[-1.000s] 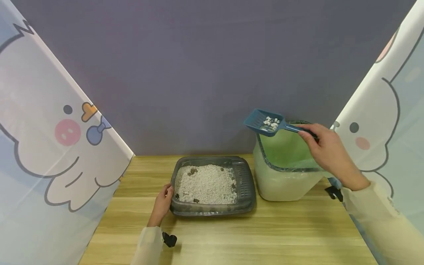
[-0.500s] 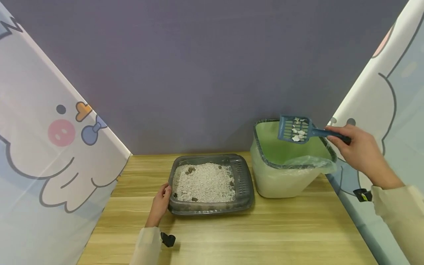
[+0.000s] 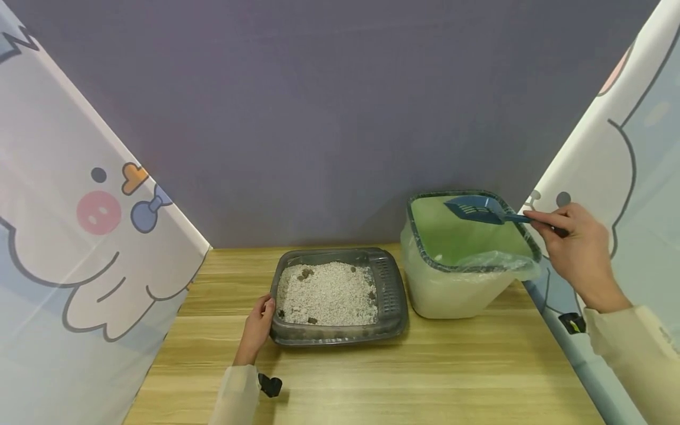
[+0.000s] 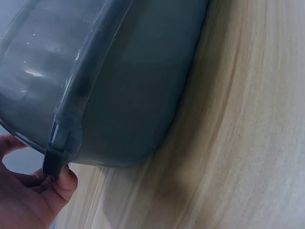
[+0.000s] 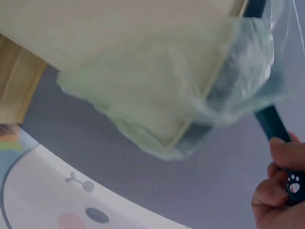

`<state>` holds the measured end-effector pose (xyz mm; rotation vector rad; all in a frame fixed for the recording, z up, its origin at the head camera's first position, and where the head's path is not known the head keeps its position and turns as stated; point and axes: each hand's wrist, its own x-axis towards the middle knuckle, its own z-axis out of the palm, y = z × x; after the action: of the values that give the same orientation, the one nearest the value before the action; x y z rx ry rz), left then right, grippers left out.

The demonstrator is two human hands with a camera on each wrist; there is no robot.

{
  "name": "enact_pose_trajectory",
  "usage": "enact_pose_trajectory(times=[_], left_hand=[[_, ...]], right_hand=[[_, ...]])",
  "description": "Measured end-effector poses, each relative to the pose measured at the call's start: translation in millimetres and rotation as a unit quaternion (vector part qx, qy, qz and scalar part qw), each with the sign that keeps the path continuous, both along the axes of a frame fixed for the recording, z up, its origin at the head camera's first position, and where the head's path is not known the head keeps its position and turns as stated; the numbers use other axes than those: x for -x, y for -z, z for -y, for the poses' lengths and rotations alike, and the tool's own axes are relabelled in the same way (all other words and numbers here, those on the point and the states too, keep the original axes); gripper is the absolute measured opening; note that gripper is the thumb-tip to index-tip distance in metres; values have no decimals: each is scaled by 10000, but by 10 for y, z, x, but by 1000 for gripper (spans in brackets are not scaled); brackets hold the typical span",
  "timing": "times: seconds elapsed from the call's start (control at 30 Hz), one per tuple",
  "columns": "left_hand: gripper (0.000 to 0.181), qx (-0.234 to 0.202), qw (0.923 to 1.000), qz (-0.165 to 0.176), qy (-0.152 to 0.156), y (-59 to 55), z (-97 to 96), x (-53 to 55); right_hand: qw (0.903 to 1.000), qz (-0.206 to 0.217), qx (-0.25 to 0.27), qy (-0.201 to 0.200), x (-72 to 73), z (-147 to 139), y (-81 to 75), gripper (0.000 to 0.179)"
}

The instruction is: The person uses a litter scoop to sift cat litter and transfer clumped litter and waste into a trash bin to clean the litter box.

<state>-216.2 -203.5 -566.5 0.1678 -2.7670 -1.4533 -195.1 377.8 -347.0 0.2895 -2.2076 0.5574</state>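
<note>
Where the nearest stretch of wood-grained table [image 3: 425,378] fills the bottom of the head view, one cream sleeve [image 3: 236,392] lies at the lower left, a small black device [image 3: 270,385] beside its cuff, and another comes in from the lower right. The left hand [image 3: 257,327] holds the left side of a dark grey litter tray [image 3: 339,335]; the left wrist view shows its thumb and fingers pinching the edge at one end. The tray rests on the table, filled with pale, grainy litter [image 3: 328,295], with brown clumps [image 3: 306,274] lying mostly toward the margins. Just right of the tray stands a pale bin [image 3: 451,295] with a dark rim, lined with a translucent bag [image 3: 499,260] whose loose edge hangs over the near right part; a small white piece [image 3: 438,258] shows by the near left rim. To the right of the bin, the right hand [image 3: 581,251] grips the handle of a blue slotted scoop [image 3: 478,211], fingers curled round it, a white paw mark [image 5: 293,183] on the grip. The scoop's blade is tilted above the bin's mouth. Farthest back rises a plain grey wall [image 3: 319,147], flanked by panels with cartoon figures [image 3: 101,206].
</note>
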Motion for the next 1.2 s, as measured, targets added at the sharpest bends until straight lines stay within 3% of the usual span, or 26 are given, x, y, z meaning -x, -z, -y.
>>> enact_pose_trajectory(times=[0.2, 0.4, 0.5, 0.67, 0.77, 0.93, 1.07, 1.2], left_hand=[[52, 26, 10000, -80, -36, -1, -5, -15], [49, 59, 9998, -126, -126, 7, -1, -45], [50, 0, 9999, -76, -99, 4, -6, -49], [52, -121, 9999, 8, -43, -18, -23, -36], [51, -100, 9999, -16, -113, -24, -12, -45], [52, -71, 9999, -99, -85, -6, -12, -57], [52, -145, 9999, -45, -58, -23, -42, -49], [53, -137, 9999, -62, -82, -39, -42, -22]], right_hand=[[9999, -95, 98, 46, -26, 33, 8, 22], [9971, 544, 472, 245, -76, 136, -28, 27], [9951, 582, 769, 215, -133, 279, -84, 28], [9939, 15, 1035, -370, -202, 701, -119, 26], [9905, 66, 965, -976, -171, 1056, -28, 26], [9736, 1057, 859, -1830, -81, 1621, 239, 27], [9513, 2191, 820, -2005, -20, 1942, 475, 32], [9271, 3052, 844, -2008, 74, 2129, 730, 32]])
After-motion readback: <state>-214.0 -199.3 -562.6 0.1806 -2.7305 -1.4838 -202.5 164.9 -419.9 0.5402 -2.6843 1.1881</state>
